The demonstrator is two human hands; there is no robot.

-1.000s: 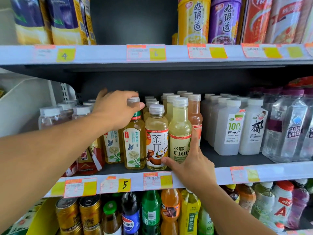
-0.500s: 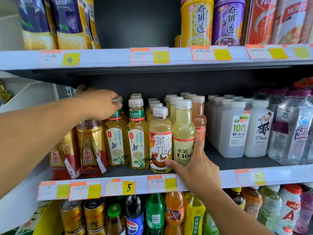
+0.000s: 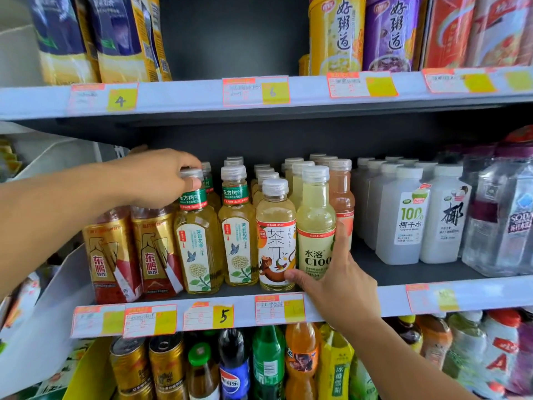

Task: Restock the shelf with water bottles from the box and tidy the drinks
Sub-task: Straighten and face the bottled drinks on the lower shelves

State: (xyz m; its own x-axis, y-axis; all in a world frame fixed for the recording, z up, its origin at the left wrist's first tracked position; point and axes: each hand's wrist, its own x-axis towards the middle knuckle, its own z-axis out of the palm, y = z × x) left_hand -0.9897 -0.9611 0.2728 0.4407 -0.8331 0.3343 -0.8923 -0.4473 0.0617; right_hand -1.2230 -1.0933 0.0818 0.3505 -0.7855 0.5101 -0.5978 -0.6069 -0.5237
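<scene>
I am seeing tall yellow and purple porridge cans [image 3: 336,33] standing on the top shelf, blue-and-yellow packets [image 3: 115,39] leaning at its left, and orange-and-yellow paper price tags [image 3: 256,90] sitting along the shelf edges.

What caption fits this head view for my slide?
Left hand grips a jasmine tea bottle's cap; right hand steadies the C100 bottle.
</scene>
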